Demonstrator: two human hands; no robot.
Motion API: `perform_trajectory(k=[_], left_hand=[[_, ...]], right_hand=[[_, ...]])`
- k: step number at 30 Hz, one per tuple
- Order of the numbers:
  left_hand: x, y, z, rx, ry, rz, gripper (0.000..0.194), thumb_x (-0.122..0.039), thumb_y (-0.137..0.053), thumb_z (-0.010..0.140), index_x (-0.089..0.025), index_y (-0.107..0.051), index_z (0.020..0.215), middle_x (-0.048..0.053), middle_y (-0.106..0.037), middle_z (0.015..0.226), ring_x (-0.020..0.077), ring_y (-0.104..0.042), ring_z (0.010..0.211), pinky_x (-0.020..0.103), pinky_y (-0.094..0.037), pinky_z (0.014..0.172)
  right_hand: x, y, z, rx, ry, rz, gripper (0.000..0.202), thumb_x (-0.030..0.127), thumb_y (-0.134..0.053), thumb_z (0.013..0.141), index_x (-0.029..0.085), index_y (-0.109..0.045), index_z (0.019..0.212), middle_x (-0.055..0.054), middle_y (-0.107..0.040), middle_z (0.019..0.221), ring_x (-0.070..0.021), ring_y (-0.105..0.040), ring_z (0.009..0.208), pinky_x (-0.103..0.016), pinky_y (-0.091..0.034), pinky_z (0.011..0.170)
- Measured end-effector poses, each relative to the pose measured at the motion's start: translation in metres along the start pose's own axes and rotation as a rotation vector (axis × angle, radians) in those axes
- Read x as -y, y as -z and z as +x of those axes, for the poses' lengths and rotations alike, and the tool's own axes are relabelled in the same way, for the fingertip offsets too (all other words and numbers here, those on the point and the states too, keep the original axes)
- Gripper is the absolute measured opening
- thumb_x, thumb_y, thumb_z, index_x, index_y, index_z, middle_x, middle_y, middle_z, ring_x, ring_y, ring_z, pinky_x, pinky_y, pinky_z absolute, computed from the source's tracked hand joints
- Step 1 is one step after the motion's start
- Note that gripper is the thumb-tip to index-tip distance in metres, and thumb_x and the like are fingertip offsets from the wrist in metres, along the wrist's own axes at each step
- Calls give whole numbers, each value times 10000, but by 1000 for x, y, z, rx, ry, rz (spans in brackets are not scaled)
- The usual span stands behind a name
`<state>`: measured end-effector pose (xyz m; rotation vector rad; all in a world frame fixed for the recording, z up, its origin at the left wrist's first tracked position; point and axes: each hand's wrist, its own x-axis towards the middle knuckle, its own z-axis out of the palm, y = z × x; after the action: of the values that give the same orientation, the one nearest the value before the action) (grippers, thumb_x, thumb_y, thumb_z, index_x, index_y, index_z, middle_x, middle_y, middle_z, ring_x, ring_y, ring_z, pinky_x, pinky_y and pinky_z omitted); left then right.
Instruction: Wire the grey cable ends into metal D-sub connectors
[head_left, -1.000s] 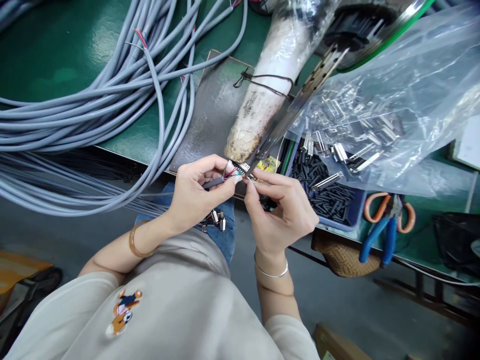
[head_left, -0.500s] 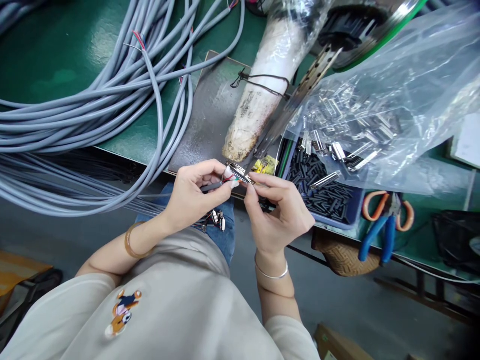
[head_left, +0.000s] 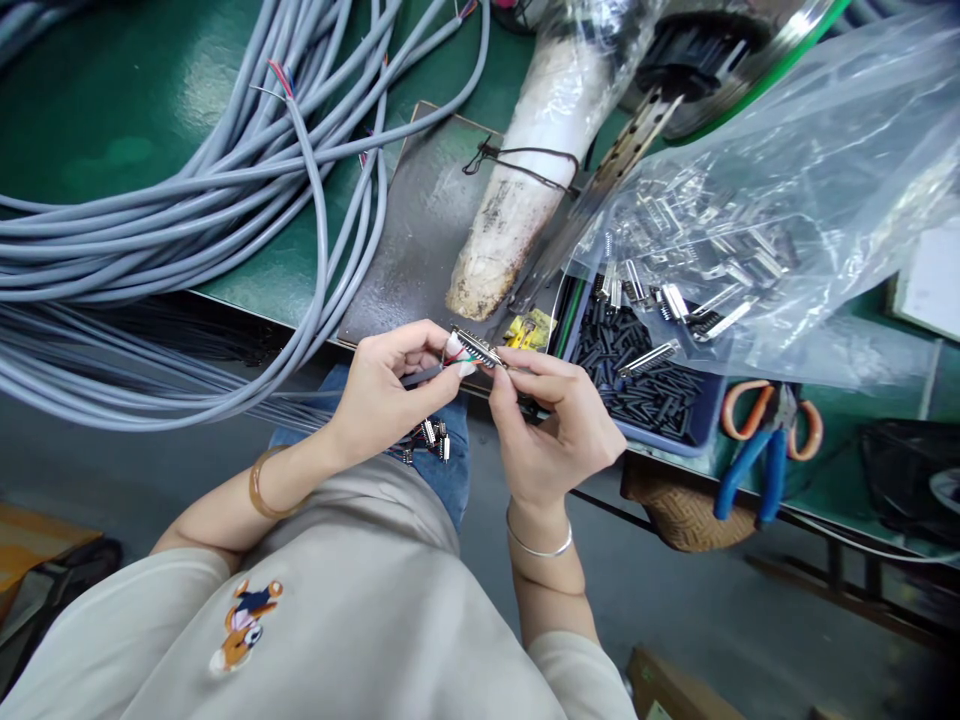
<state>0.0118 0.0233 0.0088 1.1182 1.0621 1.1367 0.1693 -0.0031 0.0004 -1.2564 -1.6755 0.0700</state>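
Observation:
Between both hands sits a metal D-sub connector point(head_left: 475, 347), tilted, with coloured wires at its pin side. My left hand point(head_left: 394, 385) is closed on the connector's left end and on the grey cable point(head_left: 421, 376) whose red and green wires run to the pins. My right hand point(head_left: 551, 410) pinches the connector's right end between thumb and fingers. Just beyond the connector is the blunt tip of a white wrapped tool-like piece point(head_left: 487, 265), tied with dark wire. Below the left hand hang several wired connectors point(head_left: 435, 440) over my lap.
Coiled grey cables point(head_left: 187, 235) cover the left of the green bench. To the right are a blue bin point(head_left: 701, 440) of black tubing pieces, a plastic bag point(head_left: 825, 210) of metal connectors, and blue-and-orange pliers point(head_left: 769, 455). A dark metal plate point(head_left: 405, 225) lies ahead.
The connector has turned slightly in the fingers, showing its row of pins more. Both hands keep their grip; the view has shifted a little.

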Motion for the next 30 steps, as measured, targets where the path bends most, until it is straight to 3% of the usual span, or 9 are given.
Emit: perform_trajectory(k=[12,30], left_hand=[[0,-1,0,1,-4,-53,228,-264,-856,732,-153,-666,793,-14,-671,711,55,-575,566,164,-499,556],[7,0,-6,17,-37,-27,260,-345,-873,750,-157,-697,790,27,-734,795,112,-686,688,189,-567,600]], right_hand=[[-1,0,-3,-6,21,-9,218,61,-754,832,233,-666,932,-1,-808,970,-144,-777,861,-264,-625,779],[-9,6,-7,-73,44,20,225,76,-748,843,237,-675,982,6,-808,920,-163,-792,832,-272,-649,704]])
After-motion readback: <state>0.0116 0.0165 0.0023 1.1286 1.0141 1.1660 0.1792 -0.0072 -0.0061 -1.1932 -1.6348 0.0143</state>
